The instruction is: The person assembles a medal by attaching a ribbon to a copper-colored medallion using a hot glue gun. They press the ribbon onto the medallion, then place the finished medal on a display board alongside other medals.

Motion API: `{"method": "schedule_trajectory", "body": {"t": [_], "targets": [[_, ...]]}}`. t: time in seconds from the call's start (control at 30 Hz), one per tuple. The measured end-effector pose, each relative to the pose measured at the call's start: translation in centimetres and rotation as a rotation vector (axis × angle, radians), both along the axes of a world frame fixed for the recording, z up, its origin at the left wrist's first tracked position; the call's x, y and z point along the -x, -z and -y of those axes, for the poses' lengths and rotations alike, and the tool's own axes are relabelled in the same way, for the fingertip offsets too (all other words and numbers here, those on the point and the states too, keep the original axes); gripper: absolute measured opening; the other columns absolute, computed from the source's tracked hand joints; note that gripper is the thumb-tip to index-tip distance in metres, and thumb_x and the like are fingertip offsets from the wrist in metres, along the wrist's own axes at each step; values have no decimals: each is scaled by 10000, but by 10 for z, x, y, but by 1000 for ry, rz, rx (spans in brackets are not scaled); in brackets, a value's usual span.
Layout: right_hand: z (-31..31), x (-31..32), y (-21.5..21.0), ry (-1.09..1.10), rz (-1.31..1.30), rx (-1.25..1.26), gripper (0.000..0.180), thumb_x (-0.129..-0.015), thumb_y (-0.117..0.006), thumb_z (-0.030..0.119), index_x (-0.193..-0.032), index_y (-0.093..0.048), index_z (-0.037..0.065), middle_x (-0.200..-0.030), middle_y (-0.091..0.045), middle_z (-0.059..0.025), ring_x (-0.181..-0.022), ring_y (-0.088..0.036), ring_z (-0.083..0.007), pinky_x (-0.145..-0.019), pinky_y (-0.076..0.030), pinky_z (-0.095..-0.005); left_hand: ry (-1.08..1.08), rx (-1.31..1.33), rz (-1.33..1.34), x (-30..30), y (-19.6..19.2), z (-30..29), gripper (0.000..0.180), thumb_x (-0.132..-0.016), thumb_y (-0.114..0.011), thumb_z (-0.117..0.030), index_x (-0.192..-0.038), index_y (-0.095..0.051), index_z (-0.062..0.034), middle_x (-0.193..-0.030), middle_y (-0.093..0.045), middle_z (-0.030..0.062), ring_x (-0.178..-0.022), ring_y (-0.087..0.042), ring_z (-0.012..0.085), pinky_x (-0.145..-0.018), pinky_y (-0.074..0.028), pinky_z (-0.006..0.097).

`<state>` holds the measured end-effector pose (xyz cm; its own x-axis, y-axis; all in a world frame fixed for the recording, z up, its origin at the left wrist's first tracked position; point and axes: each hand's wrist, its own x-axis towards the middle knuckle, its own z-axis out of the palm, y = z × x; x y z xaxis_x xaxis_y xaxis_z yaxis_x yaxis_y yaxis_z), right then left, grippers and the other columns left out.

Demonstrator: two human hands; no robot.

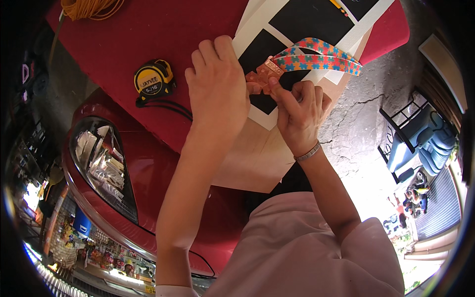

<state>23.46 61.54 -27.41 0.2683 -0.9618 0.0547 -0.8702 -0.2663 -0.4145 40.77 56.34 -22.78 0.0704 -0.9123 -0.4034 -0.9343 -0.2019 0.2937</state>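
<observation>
A copper-coloured medal [265,75] is held between my two hands, over a white sheet with black rectangles [269,39]. Its ribbon [321,62], patterned in coloured puzzle pieces, trails to the right across the sheet. My right hand [302,111] pinches the medal's lower edge with the thumb and a curled finger. At its left edge is the thumb of my left hand [217,81], whose other fingers are curled in. A yellow and black tape measure [154,80] lies left of my left hand, its black strap running toward my wrist.
Beneath everything spreads a red surface [148,29], with a tan board [252,168] under the sheet. A yellow pencil [339,7] lies at the far right. Orange cord [91,7] is coiled at the far left. A red car's headlight [104,163] is close on the left.
</observation>
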Motion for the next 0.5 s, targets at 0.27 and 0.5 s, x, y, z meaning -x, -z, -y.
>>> {"method": "schedule_trajectory", "body": {"t": [0.27,0.5], "targets": [[2,4,-3,-20,-30,36,374,-852,-777,180,-1197,-766,323,-909,-489,22,-849,-481,-177,-827,-319,-367,-33,15,-58,-2,-2,1,849,-689,-935,-233,-1361,-457,-35,-1236,-539,169,-1160,-555,369,-922,-469,481],[39,8,-28,52,112,88,719,-731,-901,362,-1376,-629,198,-1282,-533,-111,-1121,-529,-281,-965,-381,-437,-86,109,-134,-7,0,-7,862,-666,-944,-293,-1362,-494,-59,-1227,-548,174,-1154,-547,367,-944,-454,482]]}}
